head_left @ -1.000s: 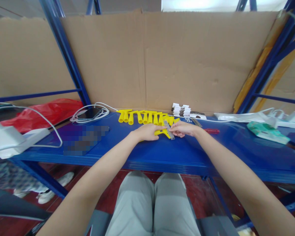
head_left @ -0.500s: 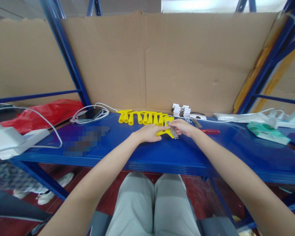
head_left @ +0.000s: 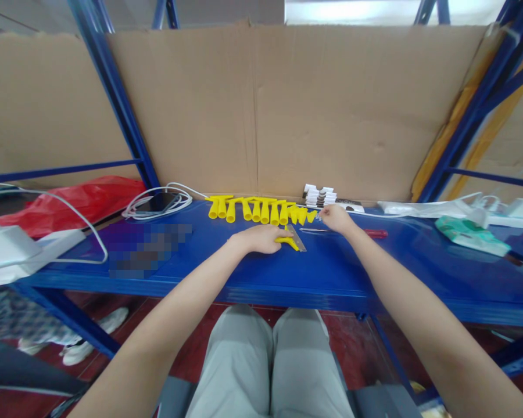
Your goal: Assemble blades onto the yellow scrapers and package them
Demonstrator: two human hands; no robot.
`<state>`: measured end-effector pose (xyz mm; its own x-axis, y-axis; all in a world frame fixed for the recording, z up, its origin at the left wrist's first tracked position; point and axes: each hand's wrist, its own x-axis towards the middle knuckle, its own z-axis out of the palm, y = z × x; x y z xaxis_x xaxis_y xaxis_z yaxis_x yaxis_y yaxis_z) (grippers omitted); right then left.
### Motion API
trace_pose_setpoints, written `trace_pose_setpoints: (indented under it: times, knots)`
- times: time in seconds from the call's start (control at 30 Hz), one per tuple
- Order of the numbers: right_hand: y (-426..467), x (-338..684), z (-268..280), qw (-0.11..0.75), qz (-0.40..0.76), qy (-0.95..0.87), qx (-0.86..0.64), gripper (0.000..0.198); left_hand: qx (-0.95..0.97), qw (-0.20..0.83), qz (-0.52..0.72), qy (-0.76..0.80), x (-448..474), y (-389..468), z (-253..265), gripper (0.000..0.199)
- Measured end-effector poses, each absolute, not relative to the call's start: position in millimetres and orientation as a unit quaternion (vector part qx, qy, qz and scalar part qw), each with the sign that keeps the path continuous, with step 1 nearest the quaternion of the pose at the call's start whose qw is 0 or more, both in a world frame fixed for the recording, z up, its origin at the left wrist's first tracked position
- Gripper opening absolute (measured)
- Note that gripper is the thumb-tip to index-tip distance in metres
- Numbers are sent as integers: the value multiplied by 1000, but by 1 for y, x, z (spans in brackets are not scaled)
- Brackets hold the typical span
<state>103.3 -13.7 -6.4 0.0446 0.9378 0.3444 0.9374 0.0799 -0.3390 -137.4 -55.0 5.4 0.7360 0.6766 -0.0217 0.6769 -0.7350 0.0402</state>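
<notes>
My left hand (head_left: pixel 264 238) is closed around the handle of a yellow scraper (head_left: pixel 288 240). A flat metal blade (head_left: pixel 296 239) lies across the scraper's head, pointing right. My right hand (head_left: pixel 336 219) reaches to the back, its fingers pinched together among small shiny pieces (head_left: pixel 319 215) too tiny to name. Whether one is between the fingertips cannot be made out. Just in front of the right hand lies a screwdriver with a red handle (head_left: pixel 376 233). Small yellow pieces (head_left: pixel 302 216) sit left of the right hand, beside a row of yellow scraper handles (head_left: pixel 256 211).
Behind the right hand are stacked white-and-black cards (head_left: pixel 320 196). A coiled white cable (head_left: pixel 159 202), a red bag (head_left: pixel 87 200) and a power strip (head_left: pixel 61 249) occupy the left. A green packet (head_left: pixel 473 235) lies at right. Cardboard (head_left: pixel 261 110) walls the back of the blue table (head_left: pixel 322 273).
My right hand has left the blade and moved right and back to the small pieces. The scraper with the blade has shifted slightly left and down in my left hand.
</notes>
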Motion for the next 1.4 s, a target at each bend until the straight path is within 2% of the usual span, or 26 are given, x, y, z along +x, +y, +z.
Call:
trace_pose_setpoints:
  times: [0.4, 0.73, 1.07, 1.4]
  knots:
    - [-9, 88, -15, 69, -76, -738, -666, 30, 909, -35, -50, 413, -133, -57, 3, 51]
    - [-4, 82, -8, -8, -107, -742, -662, 36, 916, -39, -28, 397, -133, -55, 0, 50]
    - [3, 65, 2, -49, -124, -738, -662, 37, 921, -32, -32, 388, -134, -57, 4, 53]
    - [8, 45, 1, -5, -101, -692, -715, 36, 926, -29, -17, 375, -134, -57, 3, 52]
